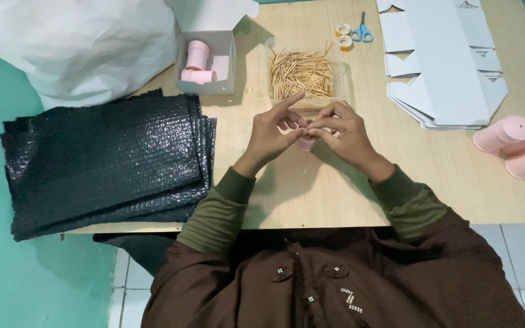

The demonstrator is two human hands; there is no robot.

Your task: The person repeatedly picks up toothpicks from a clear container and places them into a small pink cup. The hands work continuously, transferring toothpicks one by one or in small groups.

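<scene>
hands (pixel 273 130) (pixel 343 130) pinch pink container (pixel 305 144) near toothpicks (pixel 301 74)

2 hands (pixel 268 135), 1 scissors (pixel 361 31), 2 tape rolls (pixel 343 36), 1 open box (pixel 205 62).

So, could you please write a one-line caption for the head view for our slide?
Both hands, left hand and right hand, hold a small pink cylindrical container before a clear tray of wooden toothpicks.

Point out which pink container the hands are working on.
The small pink container between the left hand and right hand; the others lie in the open white box or at the table's right edge.
</scene>
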